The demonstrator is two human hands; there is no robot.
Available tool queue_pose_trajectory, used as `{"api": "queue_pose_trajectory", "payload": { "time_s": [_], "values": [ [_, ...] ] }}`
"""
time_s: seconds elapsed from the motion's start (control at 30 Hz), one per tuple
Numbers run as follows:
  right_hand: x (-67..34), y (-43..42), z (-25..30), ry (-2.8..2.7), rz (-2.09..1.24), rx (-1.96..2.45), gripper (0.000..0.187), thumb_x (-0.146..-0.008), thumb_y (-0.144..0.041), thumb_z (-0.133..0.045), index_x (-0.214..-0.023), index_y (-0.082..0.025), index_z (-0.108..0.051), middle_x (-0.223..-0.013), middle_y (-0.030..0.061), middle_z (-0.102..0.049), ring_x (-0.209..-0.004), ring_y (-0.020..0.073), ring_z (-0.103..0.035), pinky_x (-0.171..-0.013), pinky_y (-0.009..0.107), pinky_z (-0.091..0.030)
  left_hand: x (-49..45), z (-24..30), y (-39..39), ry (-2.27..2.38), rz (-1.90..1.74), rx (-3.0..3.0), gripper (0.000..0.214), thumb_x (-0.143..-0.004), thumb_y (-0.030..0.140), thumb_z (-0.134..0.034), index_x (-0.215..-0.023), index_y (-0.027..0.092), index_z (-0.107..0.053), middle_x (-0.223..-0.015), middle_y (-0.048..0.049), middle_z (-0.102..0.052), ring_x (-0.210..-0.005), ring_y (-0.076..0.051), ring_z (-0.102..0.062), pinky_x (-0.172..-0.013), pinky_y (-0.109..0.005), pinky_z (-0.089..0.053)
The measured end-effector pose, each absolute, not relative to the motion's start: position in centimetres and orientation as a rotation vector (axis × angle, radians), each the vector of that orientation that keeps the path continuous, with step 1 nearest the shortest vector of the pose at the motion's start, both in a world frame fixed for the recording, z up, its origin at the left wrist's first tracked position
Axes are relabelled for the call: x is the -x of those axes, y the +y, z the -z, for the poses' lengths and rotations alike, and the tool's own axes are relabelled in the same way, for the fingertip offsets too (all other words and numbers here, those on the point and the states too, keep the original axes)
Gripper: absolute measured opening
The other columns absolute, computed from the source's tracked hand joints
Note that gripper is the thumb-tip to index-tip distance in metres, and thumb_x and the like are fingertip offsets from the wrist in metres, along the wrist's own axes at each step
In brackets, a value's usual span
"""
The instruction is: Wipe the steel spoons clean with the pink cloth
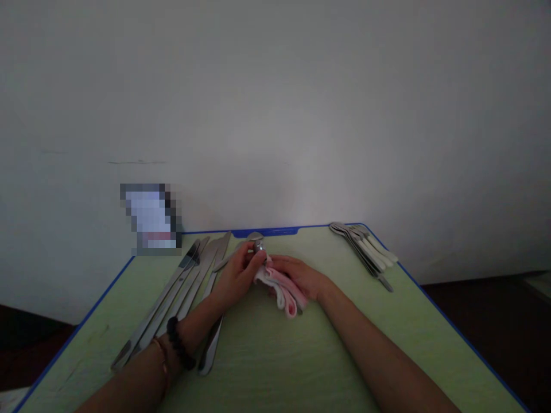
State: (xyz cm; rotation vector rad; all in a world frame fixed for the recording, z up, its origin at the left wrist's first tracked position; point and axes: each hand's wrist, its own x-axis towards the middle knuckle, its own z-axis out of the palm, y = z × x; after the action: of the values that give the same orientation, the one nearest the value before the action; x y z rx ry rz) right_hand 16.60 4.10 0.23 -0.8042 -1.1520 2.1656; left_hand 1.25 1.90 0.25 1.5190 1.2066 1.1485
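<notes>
Above the middle of the table, my left hand [241,269] is closed around the head end of a shiny metal spoon [259,246]. My right hand [297,272] grips a folded pink and white cloth [286,289], wrapped about the spoon's handle. A small grey tip pokes out below the cloth, perhaps the handle's end. The cloth and fingers hide most of the spoon. Left of my hands, several long metal knives [189,289] lie side by side. A loose spoon [210,344] passes beneath my left wrist, and another spoon head [255,236] shows just behind my left fingers.
At the back right rests a group of spoons [353,244] beside white-handled cutlery [374,249]. A blurred-out phone-like device [150,221] leans on the wall at the back left. Blue edging [267,232] borders the green table [275,367], which meets a pale wall [275,115].
</notes>
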Motion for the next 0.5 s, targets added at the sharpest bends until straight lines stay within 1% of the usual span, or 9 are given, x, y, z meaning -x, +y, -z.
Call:
{"api": "queue_pose_trajectory", "payload": {
  "time_s": [0.13,0.3,0.37,0.5],
  "values": [
    [-16.71,4.14,-0.35,-1.233,-2.199,0.800,0.010,-0.072,-0.027,-0.055,-0.076,-0.018,-0.057,-0.060,-0.0032,-0.058,-0.048,0.0101,-0.048,-0.051,0.023,-0.039,-1.10,0.03,1.99,1.231,-1.167,-1.634,0.020,-0.084,0.038,-0.048,-0.074,0.020,-0.048,-0.059,0.0059,-0.045,-0.052,-0.011,-0.044,-0.048,-0.021,-0.036],
    [-16.61,4.14,-0.31,-1.266,-2.153,0.817,0.011,-0.072,-0.028,-0.055,-0.075,-0.018,-0.056,-0.059,-0.0025,-0.057,-0.050,0.0105,-0.049,-0.053,0.023,-0.039,-1.16,0.00,2.06,1.225,-1.181,-1.587,0.022,-0.083,0.039,-0.049,-0.073,0.020,-0.049,-0.060,0.0052,-0.046,-0.053,-0.012,-0.045,-0.048,-0.021,-0.037],
    [-16.47,4.04,-0.40,-1.261,-2.124,0.840,0.014,-0.074,-0.032,-0.055,-0.075,-0.018,-0.057,-0.060,-0.0022,-0.058,-0.052,0.0110,-0.050,-0.055,0.024,-0.040,-1.26,-0.16,2.06,1.246,-1.198,-1.543,0.022,-0.082,0.041,-0.050,-0.076,0.020,-0.052,-0.061,0.0046,-0.048,-0.053,-0.012,-0.046,-0.047,-0.021,-0.036],
    [-16.36,3.87,-0.43,-1.249,-2.081,0.883,0.022,-0.077,-0.041,-0.055,-0.074,-0.019,-0.058,-0.061,-0.0021,-0.058,-0.056,0.0126,-0.051,-0.060,0.026,-0.042,-1.41,-0.29,2.06,1.246,-1.232,-1.481,0.025,-0.081,0.041,-0.052,-0.094,0.020,-0.055,-0.066,0.0037,-0.051,-0.052,-0.013,-0.048,-0.045,-0.021,-0.036]
  ]
}}
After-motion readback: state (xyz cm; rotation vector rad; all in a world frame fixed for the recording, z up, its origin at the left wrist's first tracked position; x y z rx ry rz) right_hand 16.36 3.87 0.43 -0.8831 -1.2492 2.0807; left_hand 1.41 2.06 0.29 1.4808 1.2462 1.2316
